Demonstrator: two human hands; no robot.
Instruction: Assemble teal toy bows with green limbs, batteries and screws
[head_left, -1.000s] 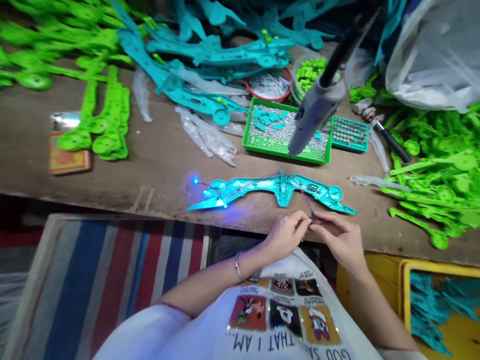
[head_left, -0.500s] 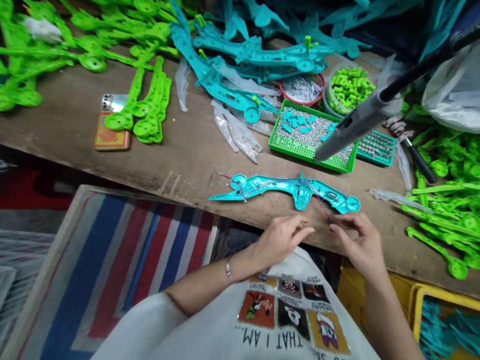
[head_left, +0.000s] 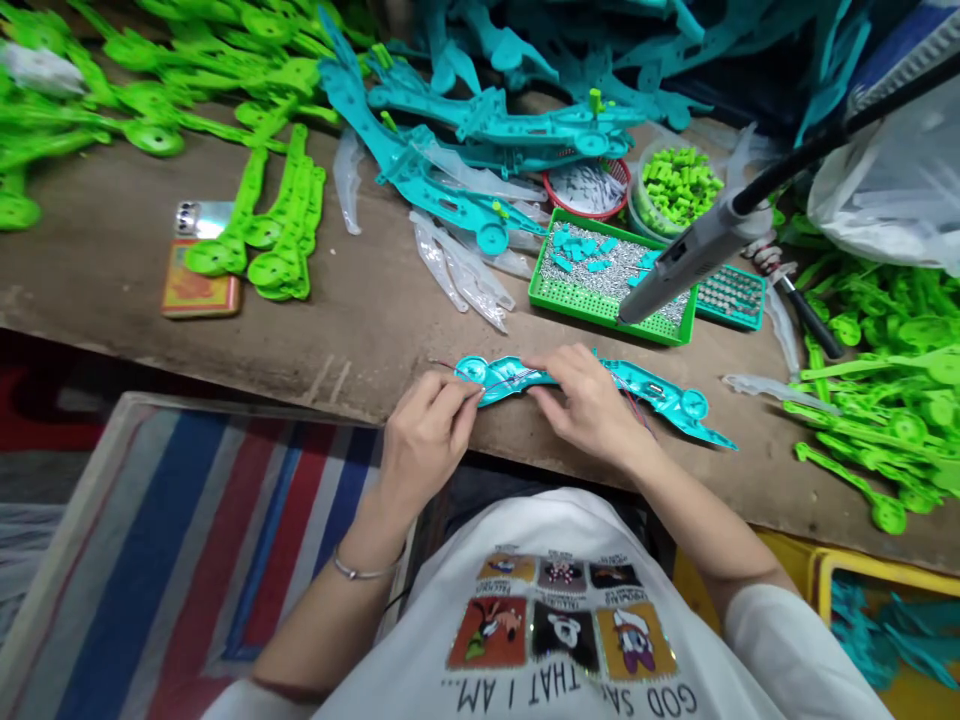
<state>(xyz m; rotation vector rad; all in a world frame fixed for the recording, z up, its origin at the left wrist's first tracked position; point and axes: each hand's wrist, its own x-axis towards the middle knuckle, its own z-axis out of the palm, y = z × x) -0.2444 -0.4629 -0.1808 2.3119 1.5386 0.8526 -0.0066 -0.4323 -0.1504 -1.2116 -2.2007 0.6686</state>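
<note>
wire (head_left: pixel 514 380) is seemingly pinched by the left hand (head_left: pixel 429 435) while, rightward, the shell (head_left: pixel 641 382) is gripped, probably for steadiness, in the right hand (head_left: pixel 586 405).

Scuffed brown worktable (head_left: pixel 360 310), pale-edged panel (head_left: pixel 202 530) striped blue and red

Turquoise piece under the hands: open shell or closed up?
Open: the turquoise shell lies hollow side up, thin wires uncovered along it; the right hand hides its middle.
</note>
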